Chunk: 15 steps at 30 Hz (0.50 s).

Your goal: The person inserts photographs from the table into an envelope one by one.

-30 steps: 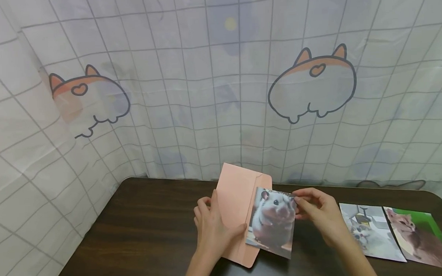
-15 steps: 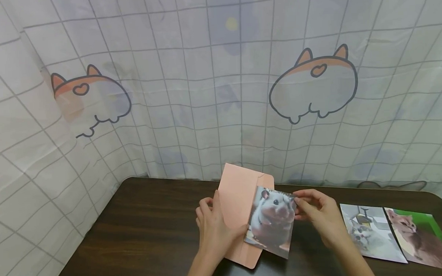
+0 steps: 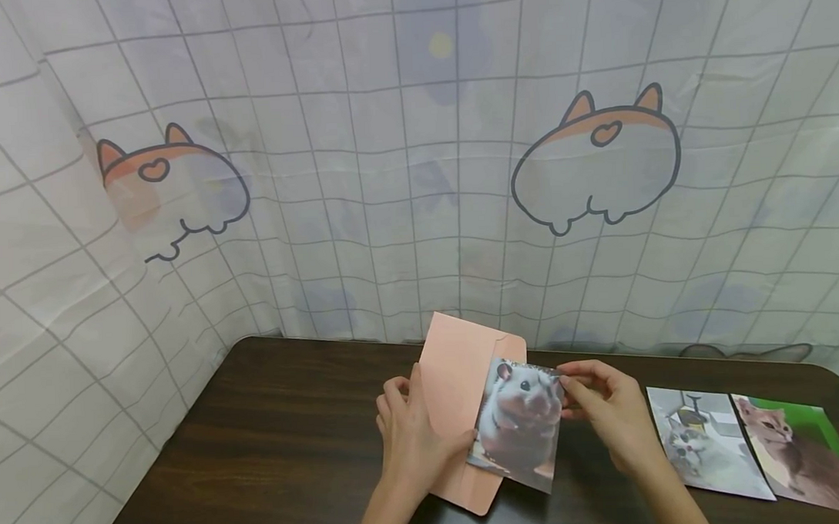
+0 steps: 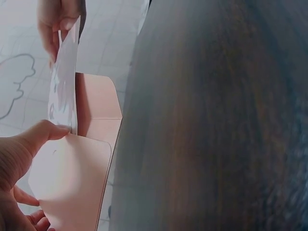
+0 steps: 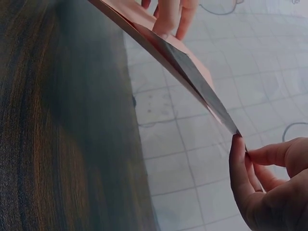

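My left hand [image 3: 415, 439] holds a pink envelope [image 3: 458, 361] from its left side, thumb across the front. The envelope's flap stands unfolded on the right. A photo card [image 3: 518, 428] of a grey-white hamster overlaps that flap, its left edge at the envelope's mouth. With thumb and fingers, my right hand [image 3: 612, 413] pinches the card's upper right corner. In the left wrist view the thumb tip lies at the envelope's mouth [image 4: 89, 138], right where the card [image 4: 62, 91] meets it. The right wrist view shows the card [image 5: 199, 82] nearly edge-on, slanting up from the pinching fingers.
On the dark wooden table [image 3: 273, 437], two photo cards lie side by side at the right: a pale cat picture [image 3: 710, 444] and a brown cat on green [image 3: 797, 449]. A white grid-patterned curtain [image 3: 361, 179] with cartoon corgis hangs behind and to the left.
My left hand and the envelope have shifted slightly to the right, and the envelope a little lower. The hamster card has moved only a little; my right hand keeps its pinch almost in place.
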Motion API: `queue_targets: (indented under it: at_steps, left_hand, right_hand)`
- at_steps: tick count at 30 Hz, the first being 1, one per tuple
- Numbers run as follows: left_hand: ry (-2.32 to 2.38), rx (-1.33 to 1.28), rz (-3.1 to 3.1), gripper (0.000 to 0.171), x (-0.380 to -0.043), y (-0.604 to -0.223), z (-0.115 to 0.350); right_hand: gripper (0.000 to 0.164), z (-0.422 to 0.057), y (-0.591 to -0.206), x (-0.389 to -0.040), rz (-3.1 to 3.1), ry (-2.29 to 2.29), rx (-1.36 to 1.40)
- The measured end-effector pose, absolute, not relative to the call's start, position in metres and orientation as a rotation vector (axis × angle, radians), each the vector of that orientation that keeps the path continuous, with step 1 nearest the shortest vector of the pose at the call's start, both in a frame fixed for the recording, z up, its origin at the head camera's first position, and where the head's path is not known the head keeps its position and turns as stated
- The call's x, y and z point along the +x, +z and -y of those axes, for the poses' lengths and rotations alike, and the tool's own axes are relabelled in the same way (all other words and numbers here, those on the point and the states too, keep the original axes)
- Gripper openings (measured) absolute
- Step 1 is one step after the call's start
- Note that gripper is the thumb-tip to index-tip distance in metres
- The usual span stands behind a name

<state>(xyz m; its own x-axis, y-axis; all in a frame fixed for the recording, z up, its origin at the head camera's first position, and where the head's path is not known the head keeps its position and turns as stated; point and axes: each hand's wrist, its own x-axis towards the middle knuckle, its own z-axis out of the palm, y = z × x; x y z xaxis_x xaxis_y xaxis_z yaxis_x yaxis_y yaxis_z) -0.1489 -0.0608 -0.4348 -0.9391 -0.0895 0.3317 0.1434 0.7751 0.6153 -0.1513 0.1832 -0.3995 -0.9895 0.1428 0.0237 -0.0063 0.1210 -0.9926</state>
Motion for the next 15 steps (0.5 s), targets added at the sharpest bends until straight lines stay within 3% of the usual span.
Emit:
queue_targets:
  at_steps: [15]
  left_hand:
    - [-0.894,-0.034,2.648,0.108,-0.1458,-0.4312,0.0563]
  right_hand:
    - [0.025,-0.1770,-0.3976,-0.1490,2.209,1.951,-0.136]
